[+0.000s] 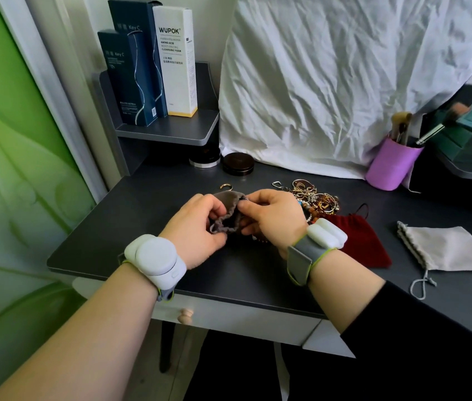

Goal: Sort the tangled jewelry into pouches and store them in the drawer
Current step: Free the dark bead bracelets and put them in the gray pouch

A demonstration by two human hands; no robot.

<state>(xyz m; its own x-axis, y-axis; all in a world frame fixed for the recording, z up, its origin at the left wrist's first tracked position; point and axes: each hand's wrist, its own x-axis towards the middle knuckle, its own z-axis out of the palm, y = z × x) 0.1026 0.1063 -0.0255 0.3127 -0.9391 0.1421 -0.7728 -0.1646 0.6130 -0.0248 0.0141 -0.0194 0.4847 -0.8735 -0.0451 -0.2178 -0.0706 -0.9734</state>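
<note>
- On a dark grey dressing table (148, 215), a left hand (197, 227) and a right hand (272, 218) pinch the gathered mouth of a grey pouch (229, 211), fingers curled onto the fabric from either side.
- Just beyond the right hand lies the tangled jewelry (314, 196); a gold ring (226, 186) sits apart to its left.
- A dark red pouch (359, 241) and a pale grey pouch (449, 250) lie flat to the right.
- Below the tabletop, a white drawer (237, 318) with a wooden knob (185, 315) stands shut.
- Behind: boxed cosmetics (175, 62) on a corner shelf (168, 130), two round tins (237, 164), a purple brush cup (392, 163), crumpled white cloth (344, 82), a green wall panel (12, 169).
</note>
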